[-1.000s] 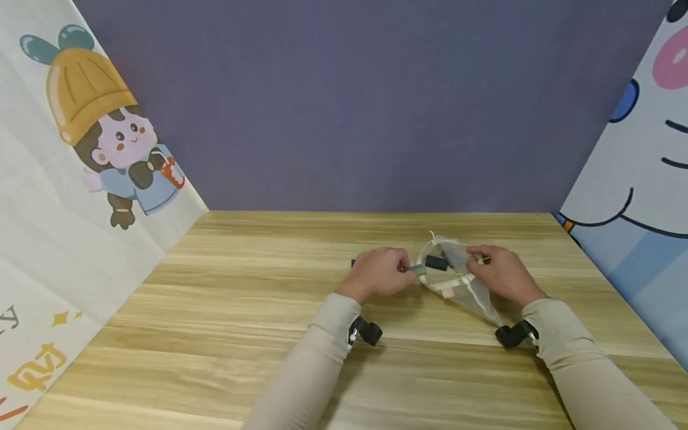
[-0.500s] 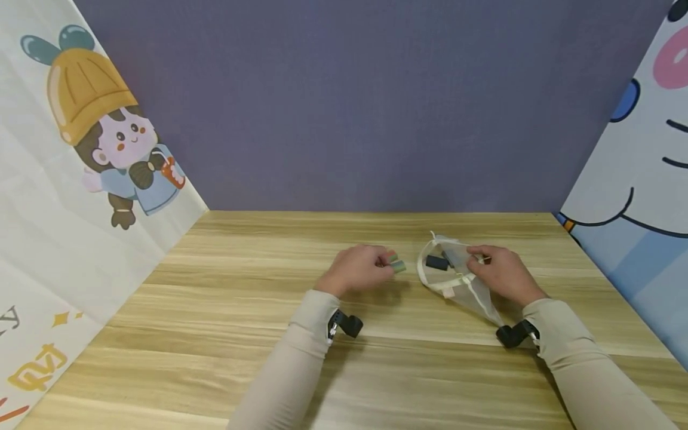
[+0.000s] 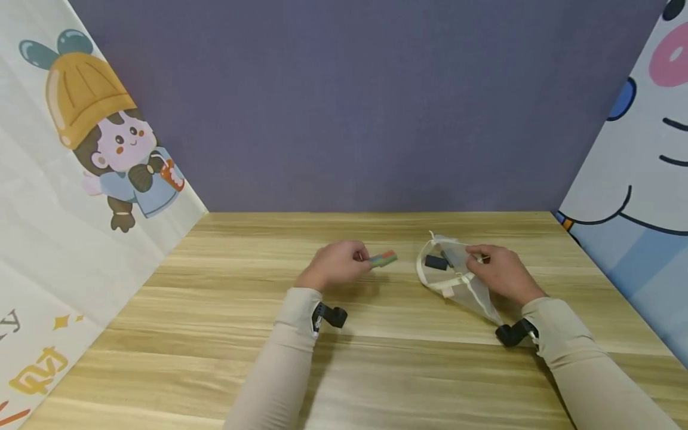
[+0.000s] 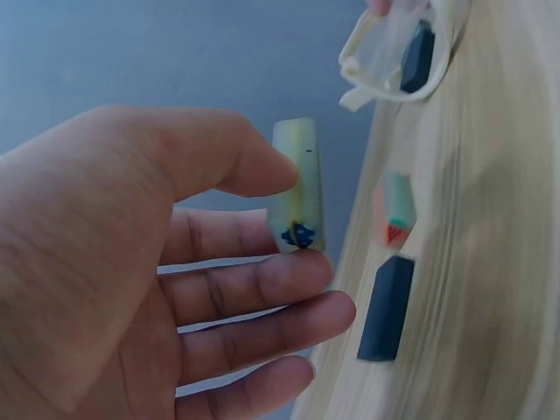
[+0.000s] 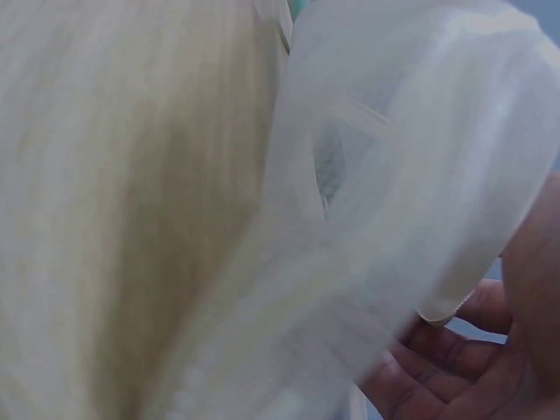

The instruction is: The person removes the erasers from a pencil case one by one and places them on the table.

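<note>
My left hand point(image 3: 335, 261) pinches a small pale green block with a yellow stripe point(image 4: 296, 166) between thumb and fingers, above the table. Beyond it, a red-and-green block point(image 4: 399, 206) and a dark block point(image 4: 386, 311) lie on the table in the left wrist view. My right hand point(image 3: 502, 272) holds the rim of a sheer white bag point(image 3: 484, 298) with thumb and fingers. The bag lies on its side, its round mouth facing left. Inside it a dark block point(image 3: 436, 263) shows; what else it contains is blurred through the fabric.
The wood-grain table point(image 3: 215, 334) reaches back to a grey-blue panel point(image 3: 344, 107). Printed cartoon sheets stand along the left point(image 3: 48, 239) and right point(image 3: 634, 197) sides. Each wrist wears a small black camera.
My left hand has moved left, away from the bag's mouth, still with the pale green block. The red-and-green block has come into sight. My right hand and the bag have barely moved.
</note>
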{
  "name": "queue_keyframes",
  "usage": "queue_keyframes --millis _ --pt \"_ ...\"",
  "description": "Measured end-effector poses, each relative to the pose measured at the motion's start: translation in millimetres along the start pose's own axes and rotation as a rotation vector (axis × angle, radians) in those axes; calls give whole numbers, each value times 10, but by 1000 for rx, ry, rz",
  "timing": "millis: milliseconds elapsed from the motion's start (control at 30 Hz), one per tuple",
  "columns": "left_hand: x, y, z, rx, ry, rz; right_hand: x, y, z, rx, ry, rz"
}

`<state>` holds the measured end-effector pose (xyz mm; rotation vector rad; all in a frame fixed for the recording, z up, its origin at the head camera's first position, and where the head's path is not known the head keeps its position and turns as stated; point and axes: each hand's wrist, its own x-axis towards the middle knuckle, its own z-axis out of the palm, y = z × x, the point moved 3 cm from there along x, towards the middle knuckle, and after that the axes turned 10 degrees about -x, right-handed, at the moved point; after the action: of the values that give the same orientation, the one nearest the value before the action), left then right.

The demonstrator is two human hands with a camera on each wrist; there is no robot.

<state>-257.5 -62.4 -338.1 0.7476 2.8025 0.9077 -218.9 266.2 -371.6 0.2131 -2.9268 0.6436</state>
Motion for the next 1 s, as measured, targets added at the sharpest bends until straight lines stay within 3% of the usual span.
queue_keyframes --millis 267,1000 --pt "-28 -97 -79 -32 -35 -34 13 10 0 -12 5 -3" --pt "-72 -218 -54 -5 -130 -85 -12 -15 -19 -7 -29 -7"
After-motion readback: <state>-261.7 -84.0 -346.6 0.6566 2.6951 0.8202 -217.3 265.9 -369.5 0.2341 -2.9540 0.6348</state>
